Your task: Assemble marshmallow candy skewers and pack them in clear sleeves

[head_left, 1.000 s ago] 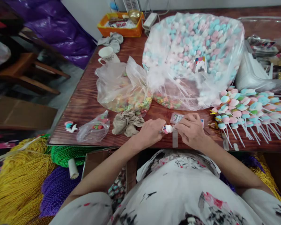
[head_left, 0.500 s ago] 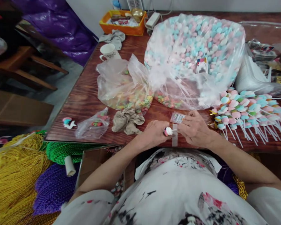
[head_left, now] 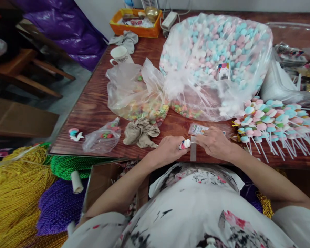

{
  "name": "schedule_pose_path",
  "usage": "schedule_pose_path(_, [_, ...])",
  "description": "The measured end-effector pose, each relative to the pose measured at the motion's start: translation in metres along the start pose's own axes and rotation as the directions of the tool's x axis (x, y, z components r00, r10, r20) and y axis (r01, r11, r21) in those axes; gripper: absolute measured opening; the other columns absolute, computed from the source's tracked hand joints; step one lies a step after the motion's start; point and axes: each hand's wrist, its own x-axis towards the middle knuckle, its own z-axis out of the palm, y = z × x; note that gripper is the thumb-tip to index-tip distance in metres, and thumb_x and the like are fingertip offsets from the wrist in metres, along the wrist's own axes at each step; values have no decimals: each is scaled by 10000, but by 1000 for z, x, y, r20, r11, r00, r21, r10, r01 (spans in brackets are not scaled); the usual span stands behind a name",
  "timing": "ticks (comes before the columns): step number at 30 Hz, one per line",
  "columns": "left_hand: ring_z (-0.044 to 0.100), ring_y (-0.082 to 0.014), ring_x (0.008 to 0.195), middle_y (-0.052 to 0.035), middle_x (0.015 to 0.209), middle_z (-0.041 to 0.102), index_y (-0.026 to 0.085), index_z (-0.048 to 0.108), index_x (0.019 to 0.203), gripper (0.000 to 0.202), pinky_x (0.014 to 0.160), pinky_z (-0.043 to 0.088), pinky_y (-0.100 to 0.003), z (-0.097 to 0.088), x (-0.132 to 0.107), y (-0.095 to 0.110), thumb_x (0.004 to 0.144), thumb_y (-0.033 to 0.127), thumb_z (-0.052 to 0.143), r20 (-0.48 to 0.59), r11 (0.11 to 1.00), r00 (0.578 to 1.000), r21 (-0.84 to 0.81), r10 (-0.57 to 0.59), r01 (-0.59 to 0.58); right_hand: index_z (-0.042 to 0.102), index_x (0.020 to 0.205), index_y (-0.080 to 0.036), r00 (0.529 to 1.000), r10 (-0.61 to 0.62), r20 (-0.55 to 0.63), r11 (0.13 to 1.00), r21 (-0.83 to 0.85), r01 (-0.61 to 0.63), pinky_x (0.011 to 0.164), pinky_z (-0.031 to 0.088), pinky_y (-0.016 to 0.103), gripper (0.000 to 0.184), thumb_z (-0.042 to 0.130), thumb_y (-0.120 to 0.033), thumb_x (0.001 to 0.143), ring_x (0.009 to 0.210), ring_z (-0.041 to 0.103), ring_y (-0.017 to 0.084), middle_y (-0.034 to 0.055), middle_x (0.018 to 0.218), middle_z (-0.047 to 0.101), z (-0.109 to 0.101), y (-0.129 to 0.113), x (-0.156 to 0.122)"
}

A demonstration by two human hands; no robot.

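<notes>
My left hand (head_left: 169, 150) is closed around a small white-topped piece (head_left: 185, 144) with red and dark blue markings; its exact kind is too small to make out. Facing it, my right hand (head_left: 214, 143) pinches a thin white stick (head_left: 193, 139) whose tip points at that piece. Most of the stick is hidden by the fingers. A clear printed packet (head_left: 196, 129) lies flat just beyond my right fingers. Below the hands, a pale strip (head_left: 193, 153) is on the tabletop. Right of my right hand lies a pile of pastel candy-shaped picks (head_left: 276, 120) on white sticks.
Behind the hands sit a big clear bag of pastel pieces (head_left: 217, 44) and a bag of small fruit-coloured pieces (head_left: 142, 100). To the left are a crumpled cloth (head_left: 141, 132), a small plastic bag (head_left: 102, 137) and a mug (head_left: 121, 55). An orange tray (head_left: 135, 29) stands at the back.
The piece in my left hand has tilted and shows more of its marked side. My right fingers have shifted slightly, uncovering more of the printed packet.
</notes>
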Motion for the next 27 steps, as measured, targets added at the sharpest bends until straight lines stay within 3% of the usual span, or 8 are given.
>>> schedule_pose_path(3, [457,-105,549,28,615,554,166,584,722,214,547,297,-225,-6,-5,-5,784,364,639,79,990,997,-138,26,-15,633,802,-182,992,-121,-32,992,22,121,681,245,331,226,441,-104,892,610,412,153,22,627,587,-1,6,-4])
schedule_pose_path(9, [382,-77,551,61,581,466,143,577,691,284,520,263,-202,-9,-8,-9,751,404,671,138,928,989,-372,55,1,616,833,-210,970,-222,-96,975,0,223,797,295,378,267,395,-99,932,674,427,164,1,634,595,-8,12,-11])
schedule_pose_path(11, [391,-75,576,61,606,464,133,582,711,324,526,275,-191,-9,-8,-10,737,438,689,176,852,984,-521,41,57,615,854,-206,951,-278,-134,960,-29,277,804,313,389,257,394,-108,942,690,436,165,2,639,587,-10,12,-15])
schedule_pose_path(14, [413,-79,600,55,642,480,123,591,760,362,551,314,-192,-8,-8,-11,695,448,736,251,660,967,-732,33,167,616,893,-204,922,-350,-169,937,-85,340,803,342,399,234,406,-113,942,695,438,164,4,647,571,-13,9,-20])
schedule_pose_path(16, [413,-80,596,53,640,483,120,587,763,367,558,331,-198,-7,-8,-11,670,431,759,304,549,952,-802,40,233,615,907,-208,906,-380,-188,924,-123,362,797,355,399,231,412,-101,936,690,437,161,3,655,566,-15,6,-23])
schedule_pose_path(18, [400,-79,597,53,636,472,119,578,746,362,562,334,-200,-6,-7,-9,660,415,768,322,502,945,-827,52,254,611,915,-209,896,-397,-200,917,-135,376,783,361,398,226,417,-96,933,688,440,159,5,666,567,-17,4,-23])
schedule_pose_path(20, [379,-75,607,54,635,449,118,566,720,358,562,320,-194,-7,-6,-6,667,412,764,299,522,951,-825,75,218,607,915,-209,894,-404,-193,914,-125,386,772,363,398,220,417,-100,937,691,444,160,9,673,568,-19,3,-21])
schedule_pose_path(27, [315,-63,580,67,588,368,126,514,623,426,511,233,-183,-11,-1,2,709,485,726,220,724,970,-685,101,80,608,870,-155,892,-414,-182,909,-132,395,761,348,389,205,423,-83,922,672,425,163,15,651,567,-16,0,-14])
